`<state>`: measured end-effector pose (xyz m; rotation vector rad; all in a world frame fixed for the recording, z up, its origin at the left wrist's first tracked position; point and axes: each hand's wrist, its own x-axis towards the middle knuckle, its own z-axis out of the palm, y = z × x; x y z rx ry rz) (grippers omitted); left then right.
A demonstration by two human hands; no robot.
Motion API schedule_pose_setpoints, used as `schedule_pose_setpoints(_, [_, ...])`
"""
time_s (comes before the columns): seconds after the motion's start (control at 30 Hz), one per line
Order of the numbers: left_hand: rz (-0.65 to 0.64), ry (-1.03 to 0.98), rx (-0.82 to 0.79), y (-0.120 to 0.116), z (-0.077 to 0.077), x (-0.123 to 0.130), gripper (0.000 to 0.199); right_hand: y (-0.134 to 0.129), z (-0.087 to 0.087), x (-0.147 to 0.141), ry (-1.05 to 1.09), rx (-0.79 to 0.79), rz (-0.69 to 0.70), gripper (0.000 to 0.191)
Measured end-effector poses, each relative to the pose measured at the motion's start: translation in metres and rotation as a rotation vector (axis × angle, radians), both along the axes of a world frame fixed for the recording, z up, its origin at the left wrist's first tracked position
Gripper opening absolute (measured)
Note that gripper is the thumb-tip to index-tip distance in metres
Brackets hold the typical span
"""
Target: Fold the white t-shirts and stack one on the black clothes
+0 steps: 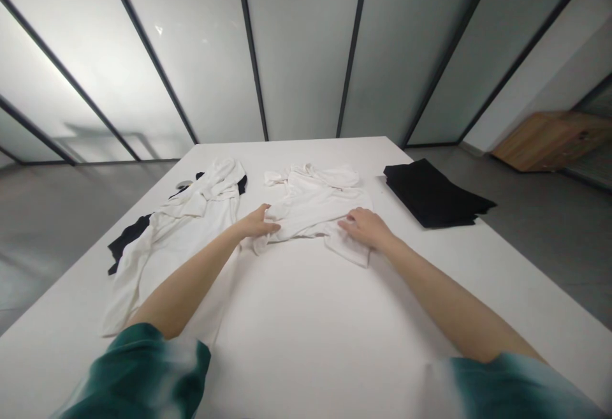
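Observation:
A white shirt point(320, 199) lies crumpled and partly folded over on the table in front of me, its collar end away from me. At its left edge is my left hand point(255, 222), thumb and fingers spread apart against the cloth. My right hand point(367, 227) rests on the near right part of the same shirt, beside a loose flap that hangs toward me. Its thumb and forefinger look slightly apart, touching the fabric; the other fingers are partly hidden. Neither hand shows cloth clearly gripped.
More white clothing point(191, 227) is spread along the left of the white table point(306, 336), with black fabric point(129, 237) showing from under it. A stack of black sheets point(430, 192) sits at the right edge. Frosted panels point(301, 43) stand behind; a wooden cabinet point(549, 141) is far right.

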<state>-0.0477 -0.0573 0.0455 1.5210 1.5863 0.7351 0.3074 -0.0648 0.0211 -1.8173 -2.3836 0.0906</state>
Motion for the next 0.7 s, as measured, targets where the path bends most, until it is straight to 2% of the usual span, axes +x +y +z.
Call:
schedule_pose_setpoints(0.07, [0.035, -0.09, 0.002, 0.0, -0.001, 0.006, 0.065, -0.014, -0.011, -0.006, 0.005, -0.015, 0.099, 0.061])
schedule_pose_setpoints(0.13, [0.111, -0.241, -0.034, 0.004, 0.001, 0.005, 0.067, -0.018, -0.018, -0.001, 0.021, -0.02, 0.16, 0.075])
schedule_pose_setpoints(0.27, [0.233, -0.514, -0.138, 0.018, 0.014, -0.013, 0.062, -0.001, -0.014, 0.037, 0.073, -0.163, 0.214, 0.087])
schedule_pose_setpoints(0.37, [0.375, -0.546, -0.051, 0.024, 0.02, -0.028, 0.051, 0.015, -0.003, 0.06, 0.112, -0.215, 0.183, 0.077])
schedule_pose_setpoints(0.47, [0.484, -0.448, 0.132, 0.022, 0.013, -0.032, 0.036, 0.017, 0.0, 0.06, 0.179, -0.123, 0.097, 0.05])
schedule_pose_setpoints(0.5, [0.461, -0.366, 0.184, 0.019, 0.008, -0.031, 0.031, 0.015, -0.001, 0.056, 0.19, -0.086, 0.089, 0.044])
schedule_pose_setpoints(0.57, [0.314, -0.13, 0.279, 0.012, -0.002, -0.024, 0.024, 0.01, -0.007, 0.045, 0.164, -0.04, 0.115, 0.04])
schedule_pose_setpoints(0.7, [-0.238, 0.322, 0.455, -0.01, -0.021, -0.004, 0.026, 0.001, -0.019, 0.03, 0.067, -0.017, 0.173, 0.049])
